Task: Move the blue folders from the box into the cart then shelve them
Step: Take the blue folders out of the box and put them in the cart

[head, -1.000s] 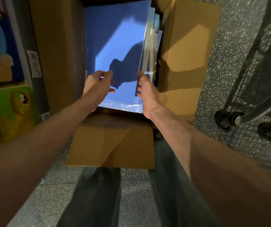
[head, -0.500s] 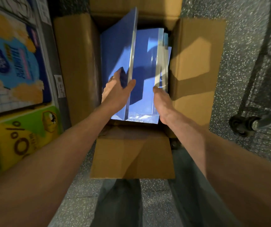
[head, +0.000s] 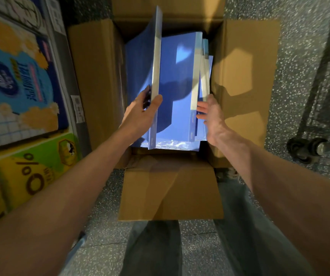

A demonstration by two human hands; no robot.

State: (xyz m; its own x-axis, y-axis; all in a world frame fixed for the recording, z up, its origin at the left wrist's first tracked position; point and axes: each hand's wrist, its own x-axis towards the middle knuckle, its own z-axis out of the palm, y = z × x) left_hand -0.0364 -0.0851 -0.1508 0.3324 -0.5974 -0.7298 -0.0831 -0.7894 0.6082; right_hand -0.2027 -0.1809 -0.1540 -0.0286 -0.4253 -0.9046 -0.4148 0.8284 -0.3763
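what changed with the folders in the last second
The left hand gripped one blue folder and swung it up on edge, away from the others. The right hand slid to the right side of the remaining folders, fingers straight. The cardboard box stayed put.

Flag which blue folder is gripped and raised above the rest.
The leftmost folder: the left hand pinches its pale spine and it stands higher than the other folders packed in the box, which the right hand only touches.
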